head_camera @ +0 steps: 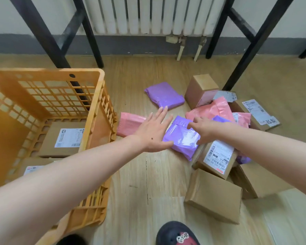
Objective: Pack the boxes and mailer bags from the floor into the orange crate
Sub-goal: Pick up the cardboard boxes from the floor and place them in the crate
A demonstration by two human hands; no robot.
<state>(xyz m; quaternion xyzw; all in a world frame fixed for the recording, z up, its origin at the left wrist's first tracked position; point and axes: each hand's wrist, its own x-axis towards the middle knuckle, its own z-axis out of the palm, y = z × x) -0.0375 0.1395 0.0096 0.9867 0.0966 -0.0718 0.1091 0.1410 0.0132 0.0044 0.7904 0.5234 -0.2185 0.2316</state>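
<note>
We have both hands out over the pile on the wooden floor. Our right hand grips the near purple mailer by its right side, with the fingers curled over the top edge and the thumb against the lower one. The bag lies tilted, its lower right part resting on a labelled box. Our left hand is flat and spread, fingers straight, holding nothing. Its thumb touches the bag's left edge (whether the palm presses on anything beneath, we cannot tell), and it covers part of a small pink mailer lying just beside the orange crate. The crate stands at the left, and inside it a packed box with a white label lies flat on the bottom, a second packed box near it. Beyond our hands a far purple mailer lies alone on the floor, near an upright box. A large pink mailer sits behind the right hand. A plain box lies nearest us, just below the labelled one. A white radiator hangs on the wall behind.
</note>
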